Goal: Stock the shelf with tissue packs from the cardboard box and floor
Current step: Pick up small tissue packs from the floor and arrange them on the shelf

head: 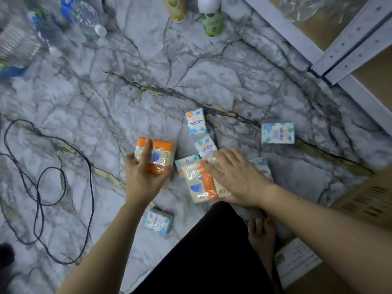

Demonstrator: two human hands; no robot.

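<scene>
Two orange packs [156, 154], upright lengthwise.

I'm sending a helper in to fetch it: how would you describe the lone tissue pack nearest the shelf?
Start at the grey shelf frame on the right. On the marble floor below it lies one blue-and-white mini tissue pack, apart from the cluster and turned sideways, untouched.
</scene>
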